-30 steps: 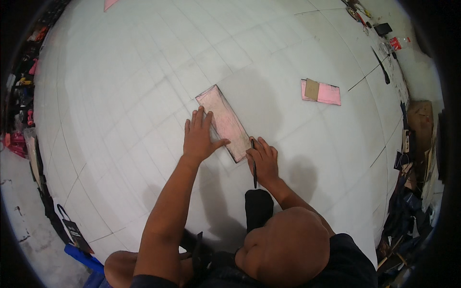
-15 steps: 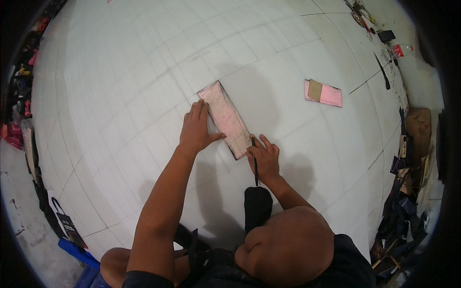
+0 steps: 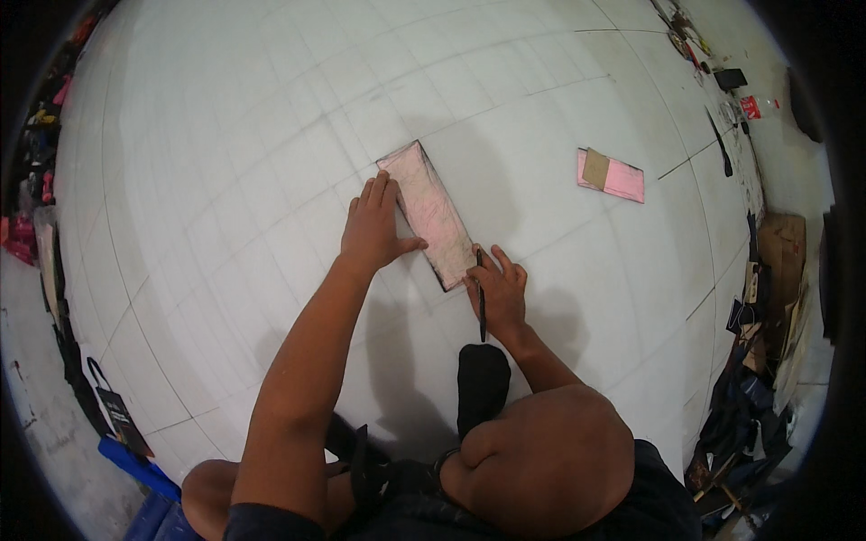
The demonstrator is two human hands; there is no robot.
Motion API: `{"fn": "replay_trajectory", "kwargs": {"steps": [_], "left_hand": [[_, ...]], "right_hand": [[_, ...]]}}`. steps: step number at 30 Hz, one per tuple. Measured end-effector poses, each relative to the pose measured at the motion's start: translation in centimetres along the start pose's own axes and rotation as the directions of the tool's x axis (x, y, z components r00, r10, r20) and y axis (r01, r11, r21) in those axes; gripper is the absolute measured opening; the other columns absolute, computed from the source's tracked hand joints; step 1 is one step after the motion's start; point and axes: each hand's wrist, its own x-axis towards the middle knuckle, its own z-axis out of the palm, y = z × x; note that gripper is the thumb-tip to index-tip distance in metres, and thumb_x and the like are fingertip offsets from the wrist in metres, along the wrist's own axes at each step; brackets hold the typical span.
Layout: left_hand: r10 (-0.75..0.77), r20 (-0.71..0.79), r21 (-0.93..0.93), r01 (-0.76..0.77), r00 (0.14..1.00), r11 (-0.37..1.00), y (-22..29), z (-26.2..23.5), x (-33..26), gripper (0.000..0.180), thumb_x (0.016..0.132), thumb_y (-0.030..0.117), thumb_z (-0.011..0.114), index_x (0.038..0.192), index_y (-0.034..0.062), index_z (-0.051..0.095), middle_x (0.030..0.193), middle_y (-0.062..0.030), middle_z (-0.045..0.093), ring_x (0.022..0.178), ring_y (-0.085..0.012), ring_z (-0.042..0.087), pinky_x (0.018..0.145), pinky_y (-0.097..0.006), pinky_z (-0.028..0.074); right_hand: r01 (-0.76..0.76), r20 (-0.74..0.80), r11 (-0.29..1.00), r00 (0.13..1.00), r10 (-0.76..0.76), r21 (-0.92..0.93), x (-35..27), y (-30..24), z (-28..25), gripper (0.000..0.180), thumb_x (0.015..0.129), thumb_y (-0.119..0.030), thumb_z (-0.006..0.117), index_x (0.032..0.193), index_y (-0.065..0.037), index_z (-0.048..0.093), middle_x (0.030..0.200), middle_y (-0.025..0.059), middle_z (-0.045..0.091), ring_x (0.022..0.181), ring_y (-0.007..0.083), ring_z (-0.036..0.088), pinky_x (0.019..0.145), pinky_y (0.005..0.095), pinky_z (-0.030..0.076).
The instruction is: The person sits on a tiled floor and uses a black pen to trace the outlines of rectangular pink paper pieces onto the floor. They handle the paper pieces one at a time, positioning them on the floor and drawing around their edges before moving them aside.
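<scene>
A long pink rectangular card [image 3: 435,212] with dark edges and scribbled lines lies slanted on a large white sheet [image 3: 244,207] marked with faint grid lines. My left hand [image 3: 370,225] rests flat along the card's left edge, fingers stretched out and thumb spread onto its lower part. At the card's lower right corner, my right hand [image 3: 502,293] grips a slim dark pen [image 3: 482,311] between thumb and fingers. The pen's upper end points back toward me; its writing tip is by the card's edge, too small to make out.
Off to the right lies a smaller pink card [image 3: 625,181] with a brown card piece [image 3: 595,169] across it. My black-socked foot [image 3: 481,383] stands just below the pen. Along the right edge are a bottle [image 3: 758,107], brown cardboard [image 3: 781,248] and dark cloth. Assorted items line the left edge.
The whole view has shifted slightly. Both hands, the pen and the pink card keep nearly the same places relative to one another.
</scene>
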Motion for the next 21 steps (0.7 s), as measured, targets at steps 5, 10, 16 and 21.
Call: {"fn": "replay_trajectory", "kwargs": {"steps": [5, 10, 16, 21], "left_hand": [[-0.040, 0.093, 0.056, 0.035, 0.995, 0.998, 0.1, -0.3, 0.5, 0.119, 0.067, 0.056, 0.093, 0.154, -0.0029, 0.036, 0.166, -0.0237, 0.029, 0.154, -0.0385, 0.029, 0.123, -0.048, 0.032], [-0.031, 0.061, 0.055, 0.028, 0.998, 0.998, 0.5, -0.4, 0.3, 0.127, 0.064, 0.064, 0.091, 0.155, -0.0042, 0.034, 0.167, -0.0238, 0.027, 0.155, -0.0386, 0.027, 0.122, -0.050, 0.032], [-0.052, 0.072, 0.087, 0.045, 0.996, 0.995, 1.4, -0.2, -0.1, 0.137, 0.059, 0.066, 0.093, 0.157, -0.0053, 0.029, 0.167, -0.0266, 0.024, 0.156, -0.0421, 0.024, 0.123, -0.050, 0.030], [-0.047, 0.062, 0.084, 0.042, 0.997, 0.996, 1.3, 0.1, -0.1, 0.138, 0.058, 0.065, 0.094, 0.157, -0.0052, 0.028, 0.167, -0.0269, 0.024, 0.156, -0.0423, 0.023, 0.123, -0.050, 0.031]], "right_hand": [[-0.011, 0.007, 1.000, 1.000, 0.010, 0.027, -0.2, -0.1, 0.0, 0.020, 0.092, -0.018, 0.075, 0.109, -0.013, 0.066, 0.141, 0.0098, 0.065, 0.137, 0.0341, 0.051, 0.105, 0.0497, 0.033], [-0.028, 0.025, 0.999, 0.999, 0.027, 0.038, 0.1, -0.1, -0.1, 0.020, 0.093, -0.018, 0.075, 0.111, -0.013, 0.067, 0.141, 0.0106, 0.065, 0.138, 0.0344, 0.050, 0.106, 0.0511, 0.033], [-0.006, 0.023, 1.000, 1.000, 0.006, 0.026, -0.2, 0.0, -0.2, 0.022, 0.093, -0.019, 0.075, 0.113, -0.014, 0.066, 0.142, 0.0110, 0.064, 0.138, 0.0348, 0.050, 0.106, 0.0511, 0.032], [0.006, 0.012, 1.000, 1.000, -0.006, 0.029, -0.1, 0.0, -0.3, 0.021, 0.093, -0.020, 0.075, 0.111, -0.014, 0.066, 0.143, 0.0104, 0.064, 0.139, 0.0344, 0.049, 0.105, 0.0503, 0.033]]}}
